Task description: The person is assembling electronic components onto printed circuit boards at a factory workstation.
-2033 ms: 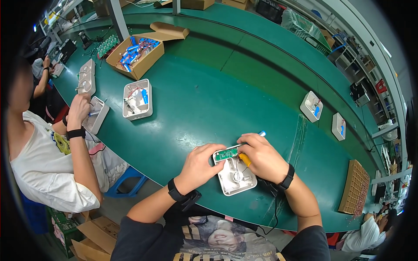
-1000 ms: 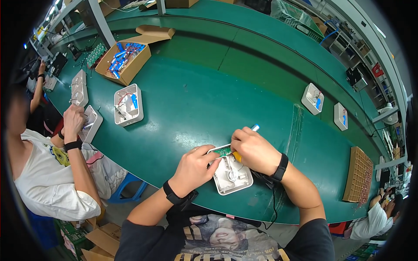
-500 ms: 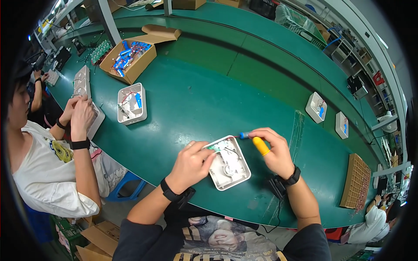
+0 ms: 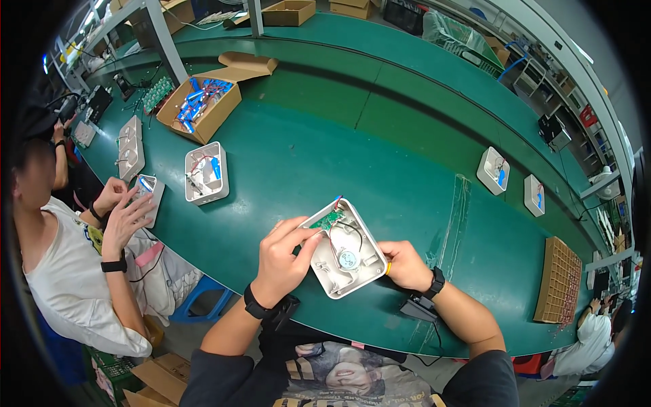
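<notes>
A white square plastic case [image 4: 369,274] is held tilted above the bench in front of me, its inside facing up. Within it are a green circuit board [image 4: 328,220] at the upper left, thin wires and a round silver part [image 4: 348,260]. My left hand [image 4: 285,254] is closed on the left wall, fingertips beside the board. Around the lower right side, my right hand [image 4: 407,266] grips the case; a yellow finger cover shows slightly. At the top corner, a bit of blue and red [image 4: 338,199] peeks out, the rest hidden behind the wall.
A similar case [image 4: 222,188] with a blue battery stands left, near a cardboard box [image 4: 224,112] of blue batteries. Two more cases [image 4: 485,178] lie far right, beyond a gridded brown tray [image 4: 557,281]. A co-worker [image 4: 74,271] handles another case at left.
My right hand has left the blue cylindrical battery and moved down to grip the case's right side. The case is now raised and turned. The co-worker's hands have shifted lower.
</notes>
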Demonstrator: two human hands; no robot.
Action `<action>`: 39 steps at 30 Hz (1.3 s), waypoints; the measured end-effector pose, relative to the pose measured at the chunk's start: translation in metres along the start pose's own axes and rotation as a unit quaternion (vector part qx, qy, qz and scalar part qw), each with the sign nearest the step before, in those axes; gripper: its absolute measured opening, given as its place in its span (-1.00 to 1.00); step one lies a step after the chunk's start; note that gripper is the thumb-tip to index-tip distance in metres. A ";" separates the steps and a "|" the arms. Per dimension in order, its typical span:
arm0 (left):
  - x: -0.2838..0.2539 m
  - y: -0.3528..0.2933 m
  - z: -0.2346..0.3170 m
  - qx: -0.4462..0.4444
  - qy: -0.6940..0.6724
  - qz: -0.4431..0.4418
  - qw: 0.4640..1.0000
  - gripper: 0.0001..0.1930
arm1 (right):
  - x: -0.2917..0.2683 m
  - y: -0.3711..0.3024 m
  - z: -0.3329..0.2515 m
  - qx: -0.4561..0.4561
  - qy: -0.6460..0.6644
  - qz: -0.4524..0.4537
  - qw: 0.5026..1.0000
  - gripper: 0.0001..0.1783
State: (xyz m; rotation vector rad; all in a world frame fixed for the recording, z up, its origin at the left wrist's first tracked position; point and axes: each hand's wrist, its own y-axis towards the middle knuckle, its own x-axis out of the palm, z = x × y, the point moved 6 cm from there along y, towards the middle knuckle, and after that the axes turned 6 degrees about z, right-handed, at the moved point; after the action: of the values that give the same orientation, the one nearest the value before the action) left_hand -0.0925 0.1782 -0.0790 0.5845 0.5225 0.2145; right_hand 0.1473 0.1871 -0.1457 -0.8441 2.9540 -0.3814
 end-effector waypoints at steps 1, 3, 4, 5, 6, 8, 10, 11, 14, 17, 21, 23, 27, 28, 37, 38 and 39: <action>0.001 -0.002 -0.001 -0.007 -0.007 0.001 1.000 -0.89 | 0.001 -0.001 0.000 0.000 0.007 0.003 1.000 -0.71; 0.003 -0.006 -0.006 -0.037 -0.017 -0.001 0.999 -0.89 | 0.002 0.000 -0.007 -0.032 -0.031 -0.014 0.999 -0.72; 0.004 -0.008 -0.010 -0.068 -0.027 -0.003 0.997 -0.89 | 0.004 0.000 -0.013 -0.064 -0.071 -0.031 0.995 -0.72; 0.005 -0.010 -0.013 -0.099 -0.037 -0.004 0.994 -0.90 | 0.005 -0.001 -0.019 -0.096 -0.110 -0.047 0.988 -0.72; 0.006 -0.011 -0.013 -0.097 -0.037 -0.005 0.995 -0.90 | 0.005 -0.001 -0.021 -0.097 -0.110 -0.046 0.988 -0.72; 0.006 -0.012 -0.006 -0.053 -0.013 -0.007 0.998 -0.90 | 0.007 -0.003 -0.026 -0.124 -0.186 -0.068 0.972 -0.70; 0.004 -0.011 -0.004 -0.030 0.000 -0.007 1.000 -0.91 | 0.005 -0.002 -0.028 -0.138 -0.223 -0.080 0.962 -0.69; 0.004 -0.008 -0.002 -0.015 0.016 -0.005 1.000 -0.91 | -0.007 -0.002 -0.037 -0.174 -0.236 -0.018 0.956 -0.70; 0.001 -0.006 0.003 0.015 0.048 0.000 0.999 -0.91 | -0.023 -0.006 -0.058 -0.245 -0.258 0.103 0.929 -0.72; 0.006 -0.005 0.016 0.079 0.118 -0.013 0.990 -0.90 | -0.011 -0.025 -0.092 -0.322 -0.363 0.156 0.860 -0.68; 0.009 -0.009 0.025 0.103 0.131 -0.003 0.986 -0.88 | 0.034 -0.018 -0.098 -0.288 -0.510 0.172 0.792 -0.64; 0.012 -0.008 0.027 0.104 0.127 -0.007 0.986 -0.88 | 0.030 -0.015 -0.088 -0.275 -0.491 0.168 0.810 -0.64; 0.014 -0.009 0.025 0.098 0.122 -0.014 0.988 -0.89 | 0.029 -0.010 -0.074 -0.257 -0.481 0.150 0.825 -0.63; 0.013 -0.010 0.023 0.096 0.121 -0.016 0.988 -0.89 | 0.031 -0.010 -0.073 -0.265 -0.510 0.144 0.806 -0.63; 0.012 -0.011 0.013 0.088 0.111 -0.042 0.989 -0.89 | 0.035 -0.016 -0.077 -0.290 -0.556 0.117 0.771 -0.62; 0.011 -0.011 0.012 0.088 0.111 -0.041 0.989 -0.89 | 0.031 -0.015 -0.078 -0.290 -0.556 0.117 0.770 -0.62; 0.011 -0.013 0.011 0.082 0.101 -0.053 0.990 -0.89 | 0.024 -0.014 -0.077 -0.296 -0.536 0.094 0.785 -0.60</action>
State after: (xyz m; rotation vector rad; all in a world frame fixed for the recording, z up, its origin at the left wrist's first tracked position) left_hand -0.0773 0.1665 -0.0830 0.6969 0.7698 0.1314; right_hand 0.1255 0.1797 -0.0671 -0.4860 1.9666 0.8225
